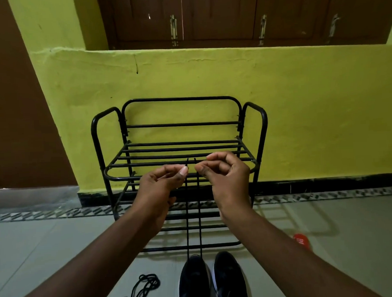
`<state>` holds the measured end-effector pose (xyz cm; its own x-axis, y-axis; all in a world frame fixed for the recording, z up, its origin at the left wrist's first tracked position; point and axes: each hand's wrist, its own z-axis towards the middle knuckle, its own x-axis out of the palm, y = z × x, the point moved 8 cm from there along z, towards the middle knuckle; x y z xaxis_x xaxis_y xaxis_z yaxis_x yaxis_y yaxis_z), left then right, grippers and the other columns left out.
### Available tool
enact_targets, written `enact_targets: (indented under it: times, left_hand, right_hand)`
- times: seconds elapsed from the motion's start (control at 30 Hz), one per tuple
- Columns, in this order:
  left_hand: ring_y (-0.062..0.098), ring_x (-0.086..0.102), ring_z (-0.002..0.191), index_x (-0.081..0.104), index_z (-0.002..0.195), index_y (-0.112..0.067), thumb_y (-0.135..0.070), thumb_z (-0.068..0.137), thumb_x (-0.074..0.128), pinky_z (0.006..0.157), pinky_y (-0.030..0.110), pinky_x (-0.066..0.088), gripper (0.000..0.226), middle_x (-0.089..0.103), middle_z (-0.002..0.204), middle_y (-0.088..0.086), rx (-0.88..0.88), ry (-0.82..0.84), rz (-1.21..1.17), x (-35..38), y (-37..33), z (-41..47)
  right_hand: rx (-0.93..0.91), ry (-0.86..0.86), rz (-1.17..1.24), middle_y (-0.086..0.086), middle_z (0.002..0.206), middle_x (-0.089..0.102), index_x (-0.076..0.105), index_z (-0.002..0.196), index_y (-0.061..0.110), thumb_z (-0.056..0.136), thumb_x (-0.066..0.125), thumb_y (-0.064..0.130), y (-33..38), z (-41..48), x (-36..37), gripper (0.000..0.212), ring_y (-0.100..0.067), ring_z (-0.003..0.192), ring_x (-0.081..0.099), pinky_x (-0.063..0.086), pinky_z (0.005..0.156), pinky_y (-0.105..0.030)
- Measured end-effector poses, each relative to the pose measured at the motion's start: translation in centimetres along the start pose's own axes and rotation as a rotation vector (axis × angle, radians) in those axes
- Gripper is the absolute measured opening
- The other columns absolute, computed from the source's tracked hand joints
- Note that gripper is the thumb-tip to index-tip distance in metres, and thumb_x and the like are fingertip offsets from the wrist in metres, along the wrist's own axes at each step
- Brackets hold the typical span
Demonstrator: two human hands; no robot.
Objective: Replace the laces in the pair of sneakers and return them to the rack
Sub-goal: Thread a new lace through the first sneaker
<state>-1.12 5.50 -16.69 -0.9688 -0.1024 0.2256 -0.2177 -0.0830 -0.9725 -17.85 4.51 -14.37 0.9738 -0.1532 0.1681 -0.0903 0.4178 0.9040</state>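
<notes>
While both hands are raised in front of the rack [176, 99], a black lace [187, 217] is stretched in two taut strands from them down to the first sneaker [193, 282], at 6 o'clock on the floor [36, 247]. One strand is pinched between thumb and forefinger of the left hand [160, 184], and the other is pinched in the same way by the right hand [226, 176], whose remaining fingers are curled. A short tip is seen standing above each pinch. The hands are held close together but apart, the left at 9 o'clock of the right. The second sneaker [230, 280] is set just beside the first, at its 3 o'clock, with both toes turned toward the rack. A loose lace [139, 292] is coiled on the floor at 9 o'clock of the pair, near but not touching. The rack is placed against the yellow-green wall [302, 120], at 12 o'clock of the pair. A red object [301, 240] is seen at 2 o'clock of the pair; what it is cannot be told.
</notes>
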Motion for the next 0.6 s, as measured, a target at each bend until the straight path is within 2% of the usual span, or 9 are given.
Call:
enact_targets:
  times: [0.2,0.33,0.43,0.5,0.6]
  left_hand:
    - [0.017,0.061,0.101,0.076,0.096,-0.017,-0.022,0.085,0.075,0.085,0.041,0.042,0.012,0.076,0.091,-0.009,-0.006,-0.015,0.015,0.0,0.2,0.2]
    - [0.019,0.063,0.104,0.074,0.098,-0.014,-0.020,0.088,0.073,0.085,0.038,0.047,0.013,0.077,0.096,-0.007,0.004,-0.018,0.019,-0.1,0.4,0.5]
    - [0.023,0.067,0.107,0.073,0.104,-0.011,-0.018,0.091,0.070,0.083,0.036,0.052,0.015,0.076,0.105,0.002,0.006,-0.021,0.046,-0.6,0.9,1.0]
    - [0.023,0.071,0.103,0.072,0.107,-0.009,-0.017,0.095,0.066,0.081,0.036,0.055,0.016,0.075,0.106,0.006,0.010,-0.004,0.086,-0.9,1.5,1.4]
    - [0.019,0.072,0.082,0.069,0.107,-0.008,-0.014,0.097,0.061,0.074,0.036,0.059,0.014,0.075,0.096,0.006,-0.029,0.004,0.104,-1.7,3.1,1.8]
  right_hand:
    - [0.003,-0.007,0.005,-0.003,0.082,0.077,0.065,0.096,0.011,0.079,0.082,0.001,-0.2,0.3,-0.3,0.026,-0.011,0.082,0.075,0.059,0.077,-0.025]
    - [-0.002,-0.003,-0.015,-0.002,0.083,0.077,0.065,0.096,0.012,0.078,0.083,0.004,-0.6,0.4,-0.5,0.027,-0.009,0.083,0.075,0.059,0.077,-0.023]
    - [0.009,-0.011,-0.008,-0.003,0.083,0.077,0.064,0.097,0.011,0.079,0.083,0.004,-1.3,0.5,-0.9,0.027,-0.010,0.082,0.075,0.058,0.073,-0.021]
    - [0.030,0.000,0.010,-0.007,0.085,0.076,0.063,0.100,0.008,0.082,0.080,0.002,-2.2,0.4,-1.2,0.025,-0.016,0.079,0.076,0.058,0.066,-0.025]
    - [0.066,0.025,0.032,-0.012,0.087,0.073,0.061,0.102,0.005,0.088,0.074,-0.001,-4.0,0.3,-1.6,0.020,-0.023,0.071,0.076,0.057,0.060,-0.027]
